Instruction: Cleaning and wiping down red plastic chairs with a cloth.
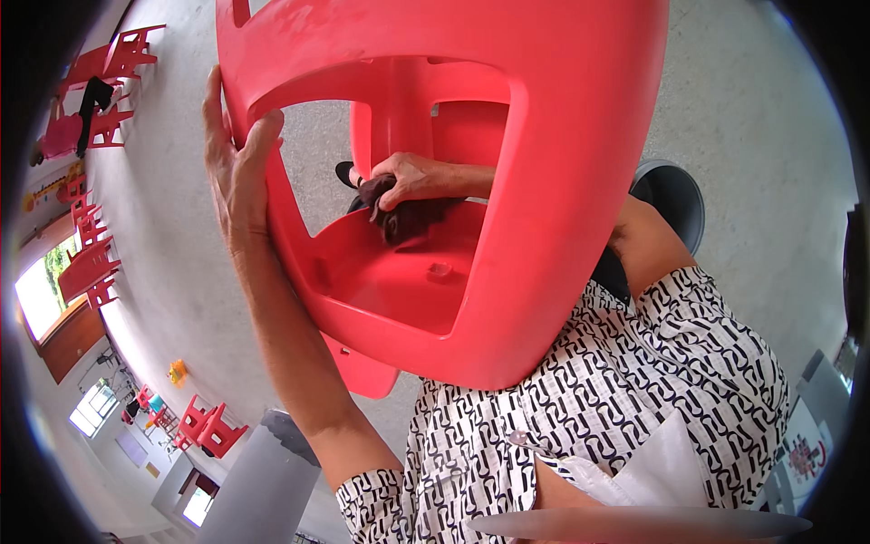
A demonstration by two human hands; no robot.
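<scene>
A red plastic chair (578, 170) is tilted up against my front, with a large four-sided opening in the panel facing me. My left hand (238, 156) grips the chair's left edge, its thumb hooked at the rim of the opening. Through that opening I see my right hand (408, 180), which holds a crumpled dark brown cloth (404, 221) against the inner red surface. My right forearm passes behind the near panel, so part of it is hidden. A small raised square socket (440, 272) stands on the chair's inner face below the cloth.
A dark grey bucket (673, 204) stands on the concrete floor to my right. Near my left elbow rises a grey column (262, 483). Red stools (211, 428) and red tables and chairs (88, 268) line the left side. A black shoe (346, 174) shows beyond the chair.
</scene>
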